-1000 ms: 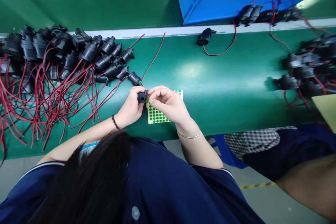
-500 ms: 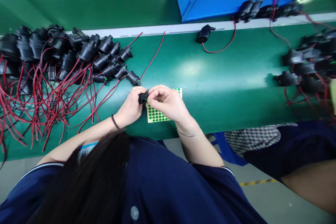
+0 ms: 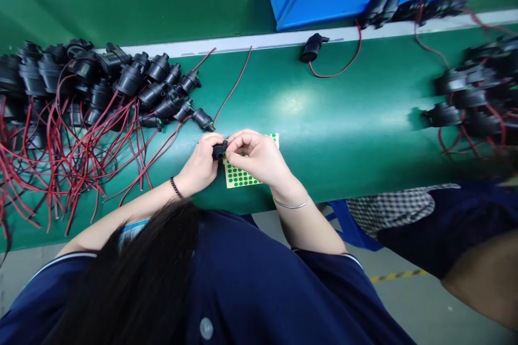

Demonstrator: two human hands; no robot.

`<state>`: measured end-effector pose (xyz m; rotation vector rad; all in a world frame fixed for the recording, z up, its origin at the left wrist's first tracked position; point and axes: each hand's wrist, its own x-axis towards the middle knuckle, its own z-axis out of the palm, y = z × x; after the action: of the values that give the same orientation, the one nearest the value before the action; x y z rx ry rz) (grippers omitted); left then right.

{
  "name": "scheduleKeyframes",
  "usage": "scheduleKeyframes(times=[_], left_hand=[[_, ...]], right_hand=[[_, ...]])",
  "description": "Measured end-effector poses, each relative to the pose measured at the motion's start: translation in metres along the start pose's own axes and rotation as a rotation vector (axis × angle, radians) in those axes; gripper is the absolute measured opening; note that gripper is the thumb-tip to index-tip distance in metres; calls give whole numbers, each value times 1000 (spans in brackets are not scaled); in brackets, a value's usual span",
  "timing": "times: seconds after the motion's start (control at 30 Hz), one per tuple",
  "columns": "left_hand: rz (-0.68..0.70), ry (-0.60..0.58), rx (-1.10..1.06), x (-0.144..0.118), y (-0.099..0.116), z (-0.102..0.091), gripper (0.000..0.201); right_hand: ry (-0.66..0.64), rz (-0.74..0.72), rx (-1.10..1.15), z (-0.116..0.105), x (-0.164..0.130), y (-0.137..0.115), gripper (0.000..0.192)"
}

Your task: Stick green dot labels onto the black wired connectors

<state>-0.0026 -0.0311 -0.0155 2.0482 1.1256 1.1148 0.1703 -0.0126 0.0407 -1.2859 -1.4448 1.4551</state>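
My left hand (image 3: 203,160) is wrapped round a small black pump (image 3: 219,150), its round port facing me. Thumb and forefinger of my right hand (image 3: 254,155) are pinched together against the pump's right side. A speck of green, looking like a round sticker (image 3: 225,155), shows at those fingertips. Partly covered by the right hand, a pale yellow sheet of green dot stickers (image 3: 239,178) lies on the green table. Just beyond my left hand rests another black pump (image 3: 203,119) with a green dot on its end.
Many black pumps (image 3: 131,78) are heaped on the left, their red and black wires (image 3: 93,161) trailing frontward. One pump (image 3: 311,47) lies alone near the white strip. More pumps (image 3: 465,91) pile up at right, below a blue bin (image 3: 301,5). Another person's arm (image 3: 481,280) shows at lower right.
The view has shifted slightly. Both hands keep nearly the same hold at the pump, with the right fingertips still pressed to its side.
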Motion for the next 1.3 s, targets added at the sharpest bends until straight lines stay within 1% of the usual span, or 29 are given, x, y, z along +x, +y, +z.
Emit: scheduleKeyframes(times=[0.13,0.3,0.47,0.6,0.7,0.8,0.87,0.9,1.0,1.13,1.3], left_hand=[[-1,-18,-1,0,0,-1,37],[10,-20,-19,-1,-1,-2,40],[7,-1,-48,-3,-3,1,37],[-33,-4,-77,-3,-2,0,37],[-95,11,-83,-3,1,-2,40],[-117,57,-89,-2,3,-2,41],[-91,92,-95,-1,3,-1,39],[-75,107,-94,0,3,0,37],[-42,131,-77,1,3,1,34],[-14,153,-67,1,3,2,33],[6,165,-71,1,2,2,32]], right_hand=[[31,-18,-19,2,-1,0,7],[52,55,89,6,-3,2,22],[46,43,117,7,-4,3,22],[30,18,83,7,-5,4,24],[25,-37,84,8,-7,5,23],[100,-167,32,12,-12,5,16],[183,-284,-93,15,-16,4,7],[221,-339,-172,17,-17,3,6],[301,-445,-360,20,-20,0,10],[343,-486,-420,23,-20,-1,10],[346,-472,-426,24,-19,0,10]])
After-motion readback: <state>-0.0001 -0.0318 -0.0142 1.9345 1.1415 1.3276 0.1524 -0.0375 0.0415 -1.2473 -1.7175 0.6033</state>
